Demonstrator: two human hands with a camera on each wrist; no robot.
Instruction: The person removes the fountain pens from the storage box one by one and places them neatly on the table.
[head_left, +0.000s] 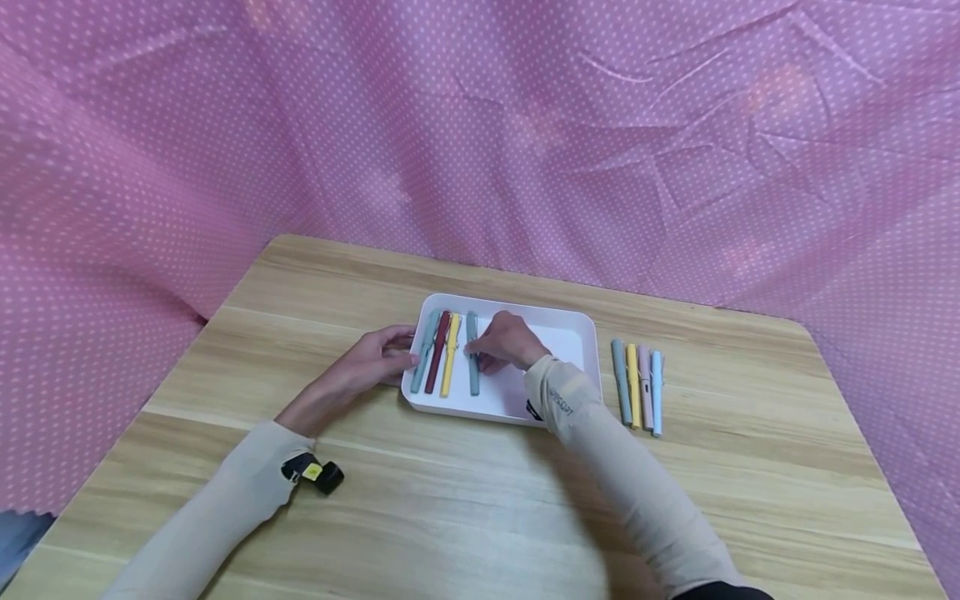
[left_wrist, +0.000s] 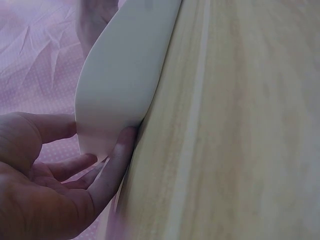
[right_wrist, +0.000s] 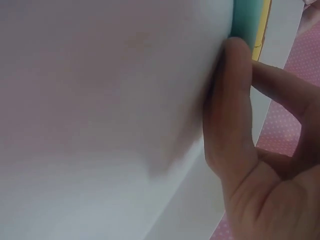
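While the left hand (head_left: pixel 372 360) steadies the white tray (head_left: pixel 573 327) by its left rim, fingers straight against it, the right hand (head_left: pixel 504 342) pinches a slim grey-teal pen (head_left: pixel 472 354) lying lengthwise in the tray, right of yellow pen (head_left: pixel 450 365).

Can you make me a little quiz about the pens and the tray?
1. How many pens lie in the tray?
2. True or false: the left hand touches the tray's left edge.
3. Which pen does the right hand touch: A the red pen, B the yellow pen, C the teal pen?

Key
1. Four; four more pens lie on the table to the tray's right.
2. True.
3. C; its fingers press on the teal pen.
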